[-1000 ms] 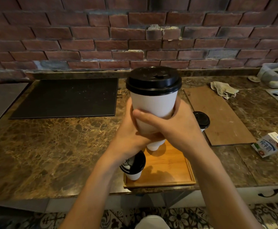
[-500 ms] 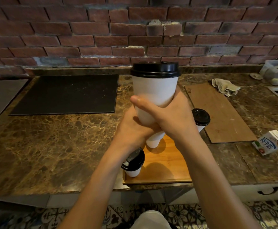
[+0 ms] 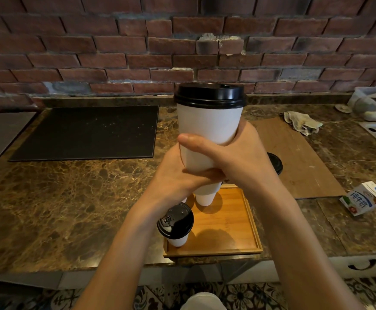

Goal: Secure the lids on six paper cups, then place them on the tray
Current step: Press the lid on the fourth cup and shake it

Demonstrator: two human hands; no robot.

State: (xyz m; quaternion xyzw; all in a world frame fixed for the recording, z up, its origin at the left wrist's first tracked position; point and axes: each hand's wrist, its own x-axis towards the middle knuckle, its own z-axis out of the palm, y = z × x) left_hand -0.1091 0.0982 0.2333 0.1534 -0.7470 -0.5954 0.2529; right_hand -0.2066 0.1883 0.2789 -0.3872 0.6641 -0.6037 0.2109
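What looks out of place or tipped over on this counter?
The milk carton lies on its side on the counter, right of the tray; no spill shows.

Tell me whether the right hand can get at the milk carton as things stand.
Probably not yet: the right hand grips the held cup with the left hand. The milk carton lies unblocked on the counter beside that arm.
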